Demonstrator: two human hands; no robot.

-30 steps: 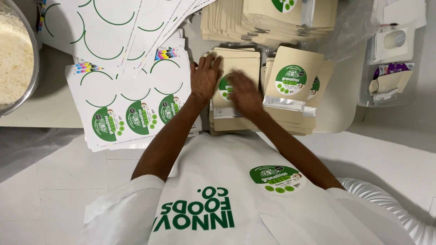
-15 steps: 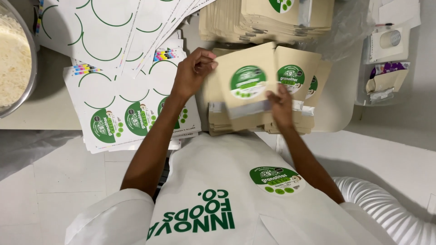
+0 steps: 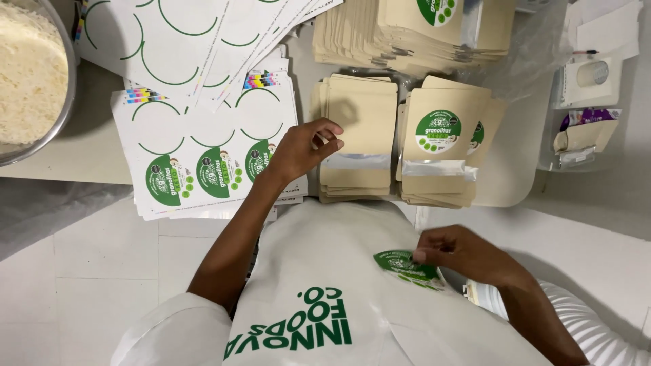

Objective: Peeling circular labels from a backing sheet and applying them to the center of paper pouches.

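Sticker sheets lie left of 2 stacks of brown pouches. The left hand rests loosely curled on the nearer stack; the right hand pinches a green sticker against the apron.

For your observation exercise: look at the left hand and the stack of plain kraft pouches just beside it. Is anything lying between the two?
Nothing visible does. The left hand hovers at the left edge of the plain kraft pouch stack, its fingers curled over the top pouch. The sticker sheets lie to the hand's left, outside the gap.
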